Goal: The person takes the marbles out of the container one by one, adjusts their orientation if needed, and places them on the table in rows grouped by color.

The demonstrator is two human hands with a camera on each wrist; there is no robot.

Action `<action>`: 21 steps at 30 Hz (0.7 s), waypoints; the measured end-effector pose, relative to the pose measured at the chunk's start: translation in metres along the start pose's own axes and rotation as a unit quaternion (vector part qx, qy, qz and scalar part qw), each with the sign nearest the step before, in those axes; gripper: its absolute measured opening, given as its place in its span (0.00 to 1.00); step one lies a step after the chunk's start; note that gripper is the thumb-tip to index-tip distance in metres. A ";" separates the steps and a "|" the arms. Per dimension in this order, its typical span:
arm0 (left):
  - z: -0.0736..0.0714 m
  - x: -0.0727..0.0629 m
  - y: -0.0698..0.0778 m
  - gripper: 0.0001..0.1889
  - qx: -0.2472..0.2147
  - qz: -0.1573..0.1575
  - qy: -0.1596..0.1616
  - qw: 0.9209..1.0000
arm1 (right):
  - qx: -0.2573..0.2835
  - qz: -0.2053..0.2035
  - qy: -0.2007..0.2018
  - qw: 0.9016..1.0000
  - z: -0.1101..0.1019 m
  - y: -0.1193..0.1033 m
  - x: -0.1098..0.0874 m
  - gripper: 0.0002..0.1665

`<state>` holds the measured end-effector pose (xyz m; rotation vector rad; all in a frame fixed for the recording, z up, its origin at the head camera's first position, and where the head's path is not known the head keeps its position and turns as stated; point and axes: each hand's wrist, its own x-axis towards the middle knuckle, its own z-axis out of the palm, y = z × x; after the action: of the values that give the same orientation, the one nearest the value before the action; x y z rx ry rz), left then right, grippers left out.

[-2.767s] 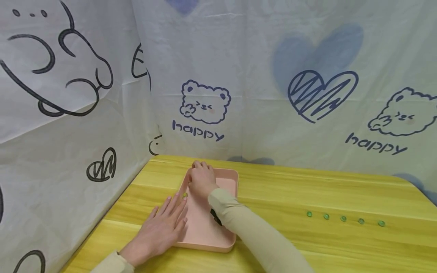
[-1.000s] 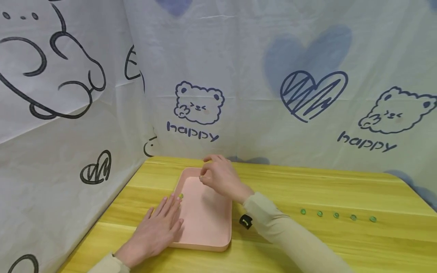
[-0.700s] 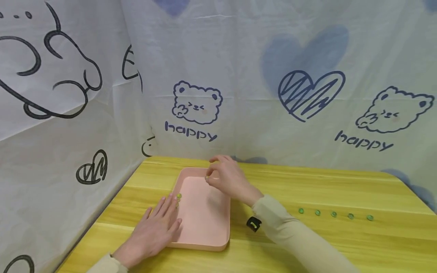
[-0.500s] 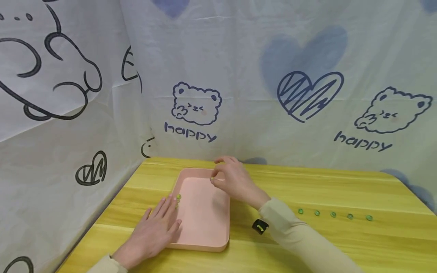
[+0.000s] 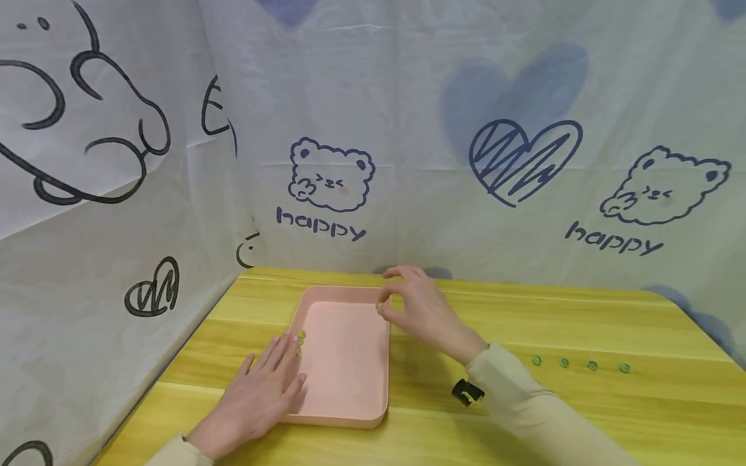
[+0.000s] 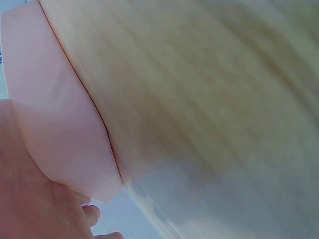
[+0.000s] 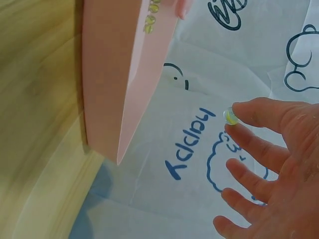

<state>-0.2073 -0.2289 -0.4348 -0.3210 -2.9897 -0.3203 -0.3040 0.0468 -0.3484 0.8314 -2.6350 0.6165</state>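
Observation:
My right hand [image 5: 428,314] pinches a clear glass marble with a yellow-green swirl [image 7: 230,116] between thumb and index finger, its other fingers spread. It is raised over the right rim of a shallow pink tray [image 5: 344,375], near the far right corner. Straight-fingered, my left hand [image 5: 259,395] lies across the tray's left rim. Several similar marbles [image 7: 149,22] line up against the inside of the tray's left wall, some partly hidden by the left fingers in the head view. The left wrist view shows the left hand [image 6: 35,174] against the tray's outer wall [image 6: 55,89].
A row of green glass marbles [image 5: 564,363] lies on the yellow wood-grain table [image 5: 419,414] to the right, beyond the right sleeve. Printed white cloth [image 5: 419,194] hangs behind the table and along its left side. A black wrist device [image 5: 468,392] sits on the right wrist.
My right hand has come out of the tray's far left part and moved right, carrying the marble to the right rim. The sleeve now covers one row marble. The left hand stays on the rim.

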 end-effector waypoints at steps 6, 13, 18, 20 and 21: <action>0.001 0.001 0.001 0.34 0.001 -0.003 -0.003 1.000 | -0.003 -0.002 0.012 1.000 -0.010 0.013 -0.014 0.05; 0.000 0.001 0.001 0.34 0.003 0.001 0.004 1.000 | 0.006 -0.018 0.027 0.999 -0.025 0.026 -0.031 0.05; 0.001 0.000 0.000 0.34 0.006 0.004 0.010 1.000 | 0.014 -0.013 0.030 0.999 -0.032 0.034 -0.043 0.04; 0.002 0.000 -0.001 0.34 0.006 0.005 0.010 1.000 | 0.013 -0.007 0.030 0.999 -0.035 0.038 -0.048 0.04; 0.002 0.000 -0.001 0.34 0.008 0.006 0.011 1.000 | 0.012 -0.002 0.029 1.000 -0.037 0.039 -0.050 0.04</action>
<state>-0.2077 -0.2293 -0.4366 -0.3308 -2.9668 -0.2979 -0.2824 0.1173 -0.3493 0.8146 -2.5784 0.6616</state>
